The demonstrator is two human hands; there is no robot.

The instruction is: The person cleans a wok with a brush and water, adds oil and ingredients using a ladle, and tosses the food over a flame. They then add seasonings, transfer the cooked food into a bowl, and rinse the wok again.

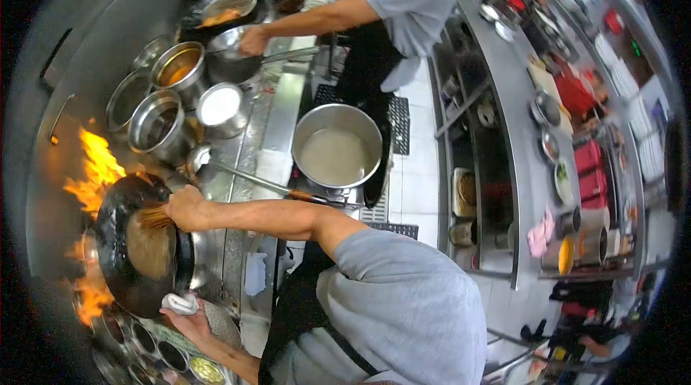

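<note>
At the lower left of the frame, a wok over flames is steadied by one hand closed on a white cloth, presumably against heat. A bamboo brush, gripped in the other hand, is held inside the wok for scrubbing.

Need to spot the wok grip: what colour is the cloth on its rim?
White; the cloth shows best in the head view, bunched under one hand.
</note>
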